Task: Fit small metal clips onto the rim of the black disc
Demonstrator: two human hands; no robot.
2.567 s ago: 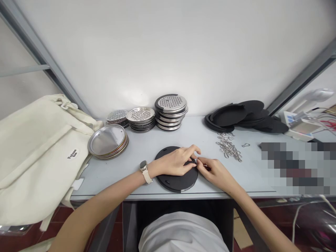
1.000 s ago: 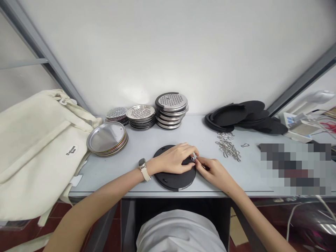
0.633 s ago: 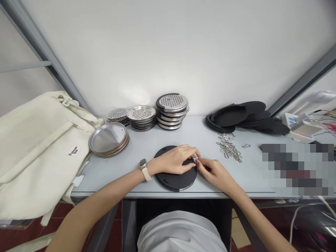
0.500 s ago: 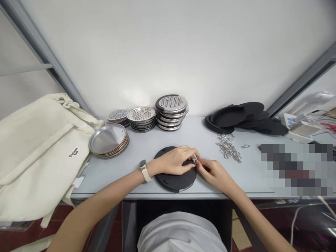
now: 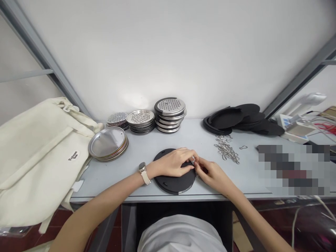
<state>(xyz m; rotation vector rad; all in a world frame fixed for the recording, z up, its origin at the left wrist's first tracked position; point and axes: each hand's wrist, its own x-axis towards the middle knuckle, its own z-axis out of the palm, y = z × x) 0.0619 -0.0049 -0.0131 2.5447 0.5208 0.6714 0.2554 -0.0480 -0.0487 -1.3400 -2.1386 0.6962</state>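
Observation:
A round black disc (image 5: 174, 185) with small slots lies on the table in front of me, a strip of silvery edge showing at its lower right. My left hand (image 5: 177, 162) rests across the disc, its thumb and fingers curled closed at the right rim. There my right hand (image 5: 211, 175) pinches a small metal clip (image 5: 193, 162), mostly hidden between the fingertips of both hands. To the right is a pile of similar wire clips (image 5: 227, 150), with one loose clip (image 5: 243, 147) beside it.
Behind stand a tall stack of perforated metal discs (image 5: 170, 106) and a lower perforated stack (image 5: 140, 117). Plain metal lids (image 5: 107, 141) are stacked at left beside a cream bag (image 5: 44, 157). Black covers (image 5: 228, 119) lie at back right, near a power strip (image 5: 292, 129).
Both hands stay at the disc's right rim. My right fingers have shifted slightly closer to the left fingertips, and a bit of metal now shows below them. The view has tilted slightly.

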